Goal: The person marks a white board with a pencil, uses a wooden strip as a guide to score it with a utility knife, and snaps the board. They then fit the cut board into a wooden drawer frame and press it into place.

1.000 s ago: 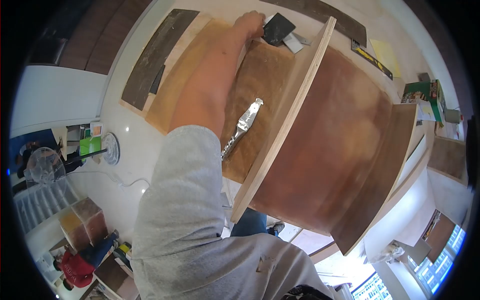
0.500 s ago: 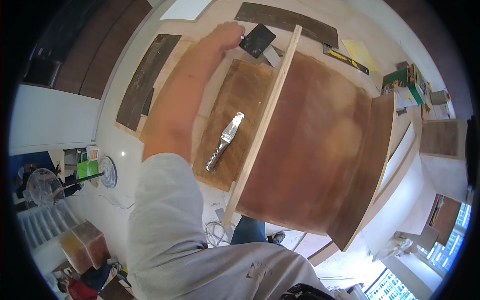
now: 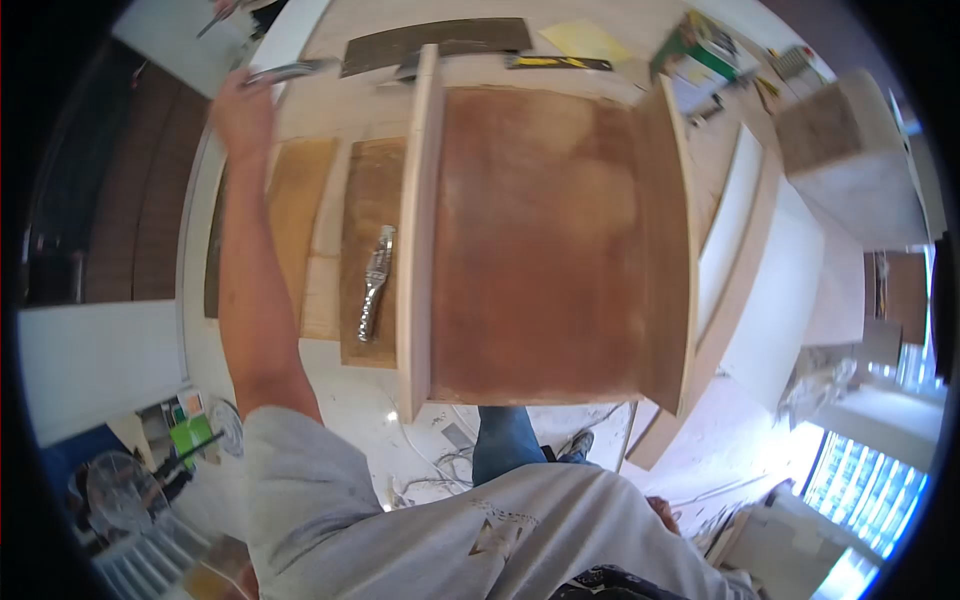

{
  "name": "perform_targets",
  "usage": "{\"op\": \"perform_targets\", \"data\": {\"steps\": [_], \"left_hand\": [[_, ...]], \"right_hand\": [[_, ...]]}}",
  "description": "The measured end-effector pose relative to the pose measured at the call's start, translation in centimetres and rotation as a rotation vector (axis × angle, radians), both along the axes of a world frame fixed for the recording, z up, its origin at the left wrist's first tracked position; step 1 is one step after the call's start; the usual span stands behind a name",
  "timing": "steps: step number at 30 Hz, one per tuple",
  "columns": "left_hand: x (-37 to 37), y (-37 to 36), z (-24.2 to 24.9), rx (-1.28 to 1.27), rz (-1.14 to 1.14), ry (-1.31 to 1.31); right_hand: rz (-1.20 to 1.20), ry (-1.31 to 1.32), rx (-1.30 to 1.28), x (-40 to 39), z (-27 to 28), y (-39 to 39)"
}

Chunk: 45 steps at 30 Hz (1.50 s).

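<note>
Head view: the left hand (image 3: 243, 112) held a blurred tool (image 3: 292, 72) above the worktop (image 3: 360, 112); the right hand (image 3: 662, 514), partly hidden beside the shirt (image 3: 420, 530), had an indeterminable grip. A silvery implement (image 3: 375, 285) lay on the narrow brown board (image 3: 368, 190).

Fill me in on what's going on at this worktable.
The person's left hand is holding a slim grey tool out over the far left of the worktable; the tool is too blurred to name. In front of them sits a brown wooden piece with two upright sides. Just left of it, a silvery tool rests on a narrow brown board, with no hand on it.
</note>
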<state>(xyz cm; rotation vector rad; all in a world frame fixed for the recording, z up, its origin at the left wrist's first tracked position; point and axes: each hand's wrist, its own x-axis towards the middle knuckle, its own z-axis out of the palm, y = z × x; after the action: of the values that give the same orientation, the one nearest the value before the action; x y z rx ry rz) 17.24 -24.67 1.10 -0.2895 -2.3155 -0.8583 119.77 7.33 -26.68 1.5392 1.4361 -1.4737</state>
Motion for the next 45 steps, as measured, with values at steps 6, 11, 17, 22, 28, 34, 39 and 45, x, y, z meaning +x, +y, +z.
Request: {"op": "perform_targets", "data": {"steps": [6,11,17,22,28,34,39,45], "left_hand": [[21.0,-2.9,4.4,1.048,-0.457,-0.164],[41.1,3.6,3.0,1.244,-0.909,-0.724],[62.5,16.0,0.1,1.24,-0.845,-1.146],[71.8,21.2,0.5,1.113,-0.764,-1.258],[73.0,22.9,-2.8,0.802,-0.606,-1.256],[70.4,27.1,-9.9,0.436,-0.449,-1.263],[68.8,29.6,-16.2,-0.066,-0.304,-0.951],[67.2,31.6,-16.2,-0.031,-0.283,-0.962]], "right_hand": [[0.302,0.119,0.161,2.5,-1.3,0.9],[0.166,0.194,0.208,6.9,-5.1,3.6],[0.75,0.514,0.693,13.7,-9.4,9.7],[0.702,0.701,0.643,11.8,-4.4,14.3],[0.405,0.637,0.348,-1.9,8.6,17.0],[0.503,0.744,0.589,-14.0,14.7,22.2],[0.613,0.655,0.701,-21.4,13.6,28.8],[0.492,0.722,0.848,-28.2,12.0,34.7]]}}
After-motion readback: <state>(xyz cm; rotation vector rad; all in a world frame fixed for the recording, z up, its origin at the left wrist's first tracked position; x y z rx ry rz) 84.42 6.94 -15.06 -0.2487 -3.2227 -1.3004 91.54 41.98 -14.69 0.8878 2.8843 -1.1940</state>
